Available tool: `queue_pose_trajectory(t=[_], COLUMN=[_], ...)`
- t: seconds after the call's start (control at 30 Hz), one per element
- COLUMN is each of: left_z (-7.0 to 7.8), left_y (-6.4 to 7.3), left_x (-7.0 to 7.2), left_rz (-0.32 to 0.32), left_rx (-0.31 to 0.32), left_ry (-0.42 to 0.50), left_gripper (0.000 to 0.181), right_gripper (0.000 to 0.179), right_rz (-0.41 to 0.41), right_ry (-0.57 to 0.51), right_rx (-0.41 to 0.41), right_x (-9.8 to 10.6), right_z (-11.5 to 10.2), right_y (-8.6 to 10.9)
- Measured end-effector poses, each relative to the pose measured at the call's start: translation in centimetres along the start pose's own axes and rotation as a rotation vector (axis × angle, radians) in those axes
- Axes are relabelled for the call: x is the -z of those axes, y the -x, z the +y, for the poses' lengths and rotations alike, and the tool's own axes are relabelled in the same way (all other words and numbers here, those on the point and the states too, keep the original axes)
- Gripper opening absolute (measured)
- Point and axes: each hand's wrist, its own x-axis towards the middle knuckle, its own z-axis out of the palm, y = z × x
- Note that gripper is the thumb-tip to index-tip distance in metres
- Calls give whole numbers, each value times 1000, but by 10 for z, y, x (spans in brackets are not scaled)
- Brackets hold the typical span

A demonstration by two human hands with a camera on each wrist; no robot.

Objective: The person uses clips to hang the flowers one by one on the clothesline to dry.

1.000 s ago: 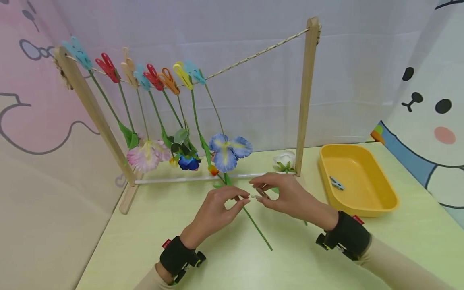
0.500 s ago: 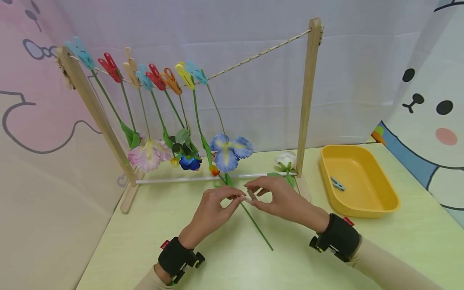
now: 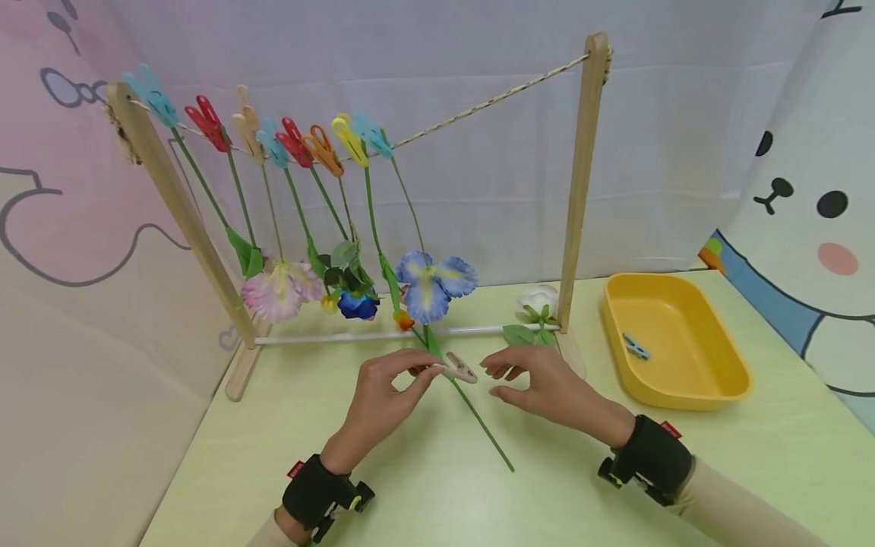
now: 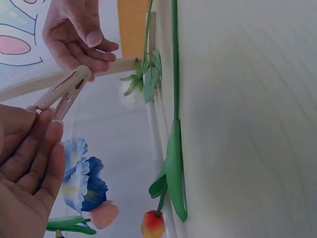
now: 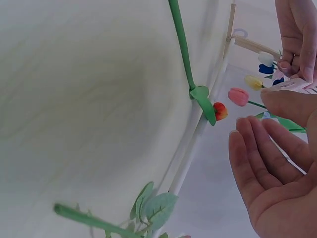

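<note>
Between thumb and fingertips, my left hand (image 3: pixel 383 399) pinches one end of a beige clothespin (image 4: pixel 62 90), whose other end points toward my right hand (image 3: pixel 557 387). That right hand holds nothing; its fingers are loosely bent, a short gap from the clothespin in the head view. Under the hands a red-orange tulip (image 4: pixel 152 225) lies on the table, its green stem (image 3: pixel 485 425) slanting toward the front. To the right lies a white rose (image 3: pixel 538 298) by the foot of the wooden post, its stem partly hidden behind my right hand.
A wooden frame (image 3: pixel 581 190) carries a sloping rope (image 3: pixel 499 97), where several colored clothespins hold flowers head-down, including a blue iris (image 3: pixel 429 292) and a pink flower (image 3: pixel 276 295). The yellow basin (image 3: pixel 677 391) at right contains a blue clothespin (image 3: pixel 636 346). A white rod (image 3: pixel 328 336) runs low across the frame.
The clothespin has passed from my right hand to my left: both fingertips met at it half a second ago. My right hand has let go and drawn back right; my left moved slightly left.
</note>
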Motion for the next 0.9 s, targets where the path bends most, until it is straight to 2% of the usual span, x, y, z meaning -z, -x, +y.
queue_pose_trajectory(t=[0.33, 0.53, 0.73, 0.9], left_z=[0, 2, -3, -6], left_y=[3, 4, 6, 6], left_x=[-4, -6, -8, -8], left_rz=[5, -14, -74, -127], left_rx=[24, 30, 42, 67], left_ry=[71, 60, 14, -6], left_gripper=[20, 14, 30, 37], right_gripper=[25, 18, 17, 18], right_rz=[39, 63, 50, 44], right_ry=[-40, -73, -42, -27], right_rx=[36, 27, 32, 76], right_x=[-13, -15, -13, -10], right_z=[-2, -3, -6, -9], right_y=[-3, -4, -3, -6])
